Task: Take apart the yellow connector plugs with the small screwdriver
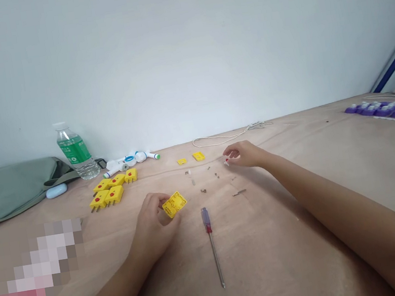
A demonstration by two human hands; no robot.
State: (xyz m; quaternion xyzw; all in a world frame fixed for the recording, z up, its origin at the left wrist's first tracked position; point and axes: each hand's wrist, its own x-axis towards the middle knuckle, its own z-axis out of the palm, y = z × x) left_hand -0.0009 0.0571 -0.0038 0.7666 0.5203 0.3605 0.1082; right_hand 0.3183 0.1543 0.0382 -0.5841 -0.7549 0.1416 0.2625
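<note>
Gripping rectangular yellow plastic shell point(175, 204), ribbed inside exposed, between thumb and fingers of left hand point(156, 219), over creased brownish tabletop point(274, 256). Holding half-curled right hand point(242, 154) at small red-and-white piece point(226, 162); cannot tell whether pinched. Scattered between hands: tiny metal parts point(203, 191). Nearer: steel-shafted screwdriver point(213, 246) with translucent handle. Farther off: two small yellow pieces point(199, 156), five pronged yellow plugs point(114, 195), green-labelled bottle point(74, 150) beside grey-green bag point(9, 190).

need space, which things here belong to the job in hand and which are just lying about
Likely part of the job: yellow casing in the left hand, red-and-white piece in the right hand, screwdriver, loose yellow pieces, small metal parts, yellow plugs.

Likely just lying about: bottle, grey-green bag, light-blue case, white cord.
</note>
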